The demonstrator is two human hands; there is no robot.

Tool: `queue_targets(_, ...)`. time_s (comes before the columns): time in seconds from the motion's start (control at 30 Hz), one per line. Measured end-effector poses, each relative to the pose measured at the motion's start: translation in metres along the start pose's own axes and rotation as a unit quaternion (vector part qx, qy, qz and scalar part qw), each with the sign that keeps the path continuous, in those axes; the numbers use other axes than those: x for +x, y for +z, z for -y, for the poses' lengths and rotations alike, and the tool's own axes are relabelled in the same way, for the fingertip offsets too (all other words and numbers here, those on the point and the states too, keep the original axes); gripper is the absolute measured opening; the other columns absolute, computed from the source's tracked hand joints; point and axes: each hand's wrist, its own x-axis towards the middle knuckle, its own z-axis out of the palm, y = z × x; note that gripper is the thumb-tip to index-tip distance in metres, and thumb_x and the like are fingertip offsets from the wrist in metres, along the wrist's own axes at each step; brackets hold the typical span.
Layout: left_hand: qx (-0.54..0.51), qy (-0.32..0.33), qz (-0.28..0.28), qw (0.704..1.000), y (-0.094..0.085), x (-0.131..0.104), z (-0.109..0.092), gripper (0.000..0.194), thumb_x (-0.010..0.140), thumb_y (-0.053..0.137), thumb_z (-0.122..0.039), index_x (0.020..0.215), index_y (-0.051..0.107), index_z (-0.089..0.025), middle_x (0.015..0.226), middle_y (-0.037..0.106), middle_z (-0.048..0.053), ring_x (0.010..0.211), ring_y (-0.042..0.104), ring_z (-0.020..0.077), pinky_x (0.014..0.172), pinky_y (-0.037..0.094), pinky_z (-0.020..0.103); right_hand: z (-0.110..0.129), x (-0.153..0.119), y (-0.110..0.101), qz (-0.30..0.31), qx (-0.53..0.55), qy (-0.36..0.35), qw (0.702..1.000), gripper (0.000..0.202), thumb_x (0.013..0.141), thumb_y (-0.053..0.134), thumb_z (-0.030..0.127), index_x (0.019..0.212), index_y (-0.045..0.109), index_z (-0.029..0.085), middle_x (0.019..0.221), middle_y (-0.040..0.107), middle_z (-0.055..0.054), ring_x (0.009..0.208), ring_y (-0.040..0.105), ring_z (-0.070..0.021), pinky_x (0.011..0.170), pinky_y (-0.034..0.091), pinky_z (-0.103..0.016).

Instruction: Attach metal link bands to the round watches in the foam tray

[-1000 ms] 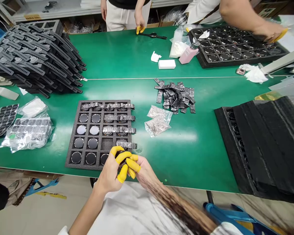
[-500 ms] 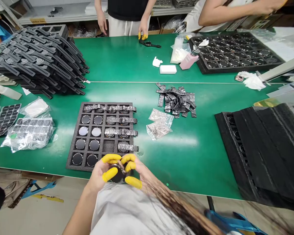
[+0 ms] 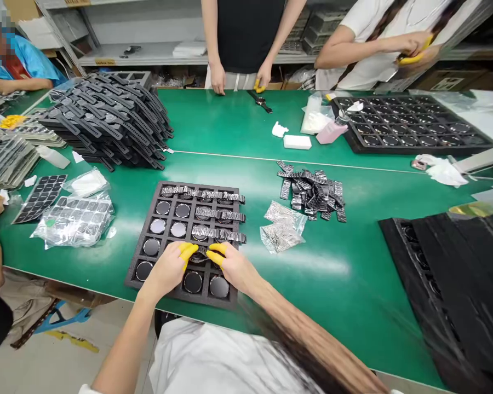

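A black watch (image 3: 199, 255) with a metal-link band is held level at an inner compartment of the dark foam tray (image 3: 233, 300). My left hand (image 3: 173, 265) pinches its left side with yellow-covered fingertips. On the other side, the yellow-covered fingers of my right hand (image 3: 235, 268) close on it; how much of the band they cover is hidden. Round watch faces without bands fill the tray's left columns and front row. Banded watches (image 3: 219, 215) lie across the cells behind my hands.
Right of the tray lie bags of small metal pins (image 3: 282, 227) and a pile of black link bands (image 3: 314, 189). Stacked strapped watches (image 3: 110, 117) stand back left, bagged stickers (image 3: 76, 219) nearer. A black foam-covered tray (image 3: 456, 262) is at right. Co-workers are around the table.
Both hands have moved forward from the tray's front edge to an inner compartment, carrying the watch. The watch is now turned flat. The camera view has shifted, showing more of the far side.
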Motion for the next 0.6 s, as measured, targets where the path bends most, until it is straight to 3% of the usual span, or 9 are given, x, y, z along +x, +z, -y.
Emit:
queue_targets(0.1,0.011,0.025,0.023,0.999,0.001,-0.009,-0.004,0.056,0.096,0.049,-0.004,0.149,0.055,-0.019,0.146,0.063,0.011,0.140,0.053,0.0282,0.121,0.047,0.053,-0.003,0.001,-0.006,0.061,-0.051,-0.026,0.997,0.032,0.102,0.054,0.008,0.125,0.071,0.020,0.127,0.068,-0.015,0.109,0.062,-0.0274,0.090,0.059,-0.042)
queue_targets(0.23,0.068,0.001,-0.038,0.997,0.017,-0.021,0.001,0.042,0.102,0.055,-0.018,0.144,0.060,-0.018,0.147,0.063,0.012,0.138,0.054,0.0312,0.114,0.050,0.051,-0.004,0.002,-0.019,0.133,-0.030,-0.032,0.990,0.033,0.102,0.064,0.022,0.134,0.066,0.020,0.132,0.065,-0.015,0.115,0.059,-0.0282,0.097,0.052,-0.046)
queue_targets(0.33,0.133,-0.021,-0.069,0.988,0.036,-0.021,0.006,0.036,0.102,0.054,-0.017,0.136,0.068,-0.020,0.139,0.069,0.011,0.128,0.060,0.0314,0.105,0.052,0.048,-0.002,0.004,-0.024,0.162,-0.034,-0.017,0.986,0.030,0.105,0.061,0.028,0.134,0.066,0.022,0.129,0.066,-0.012,0.115,0.058,-0.0270,0.098,0.048,-0.045)
queue_targets(0.4,0.166,0.008,-0.074,0.983,0.045,-0.022,0.003,0.040,0.102,0.052,-0.015,0.140,0.066,-0.018,0.143,0.068,0.011,0.134,0.058,0.0305,0.113,0.047,0.047,-0.002,0.005,-0.025,0.161,-0.030,-0.016,0.986,0.029,0.106,0.062,0.032,0.133,0.067,0.022,0.126,0.068,-0.011,0.113,0.059,-0.0259,0.097,0.048,-0.042)
queue_targets(0.47,0.192,0.045,-0.073,0.978,0.049,-0.025,-0.003,0.048,0.101,0.051,-0.017,0.148,0.058,-0.012,0.153,0.061,0.013,0.149,0.046,0.0313,0.126,0.031,0.048,-0.010,0.005,-0.031,0.136,-0.008,-0.017,0.991,0.036,0.103,0.067,0.044,0.132,0.066,0.021,0.125,0.069,-0.011,0.112,0.061,-0.0251,0.098,0.047,-0.041)
queue_targets(0.53,0.212,0.064,-0.076,0.972,0.050,-0.027,-0.008,0.058,0.099,0.052,-0.020,0.155,0.050,-0.006,0.161,0.051,0.017,0.161,0.028,0.0336,0.133,0.013,0.053,-0.032,0.010,-0.045,0.088,-0.013,0.012,0.996,0.041,0.104,0.065,0.049,0.133,0.065,0.020,0.127,0.069,-0.011,0.115,0.061,-0.0249,0.102,0.047,-0.041)
queue_targets(0.6,0.223,0.080,-0.091,0.967,0.051,-0.028,-0.010,0.062,0.096,0.052,-0.019,0.156,0.049,-0.007,0.164,0.048,0.017,0.165,0.015,0.0336,0.134,0.003,0.055,-0.072,0.022,-0.070,0.048,-0.088,0.097,0.990,0.035,0.108,0.058,0.041,0.136,0.063,0.020,0.131,0.069,-0.012,0.122,0.059,-0.0255,0.105,0.045,-0.041)
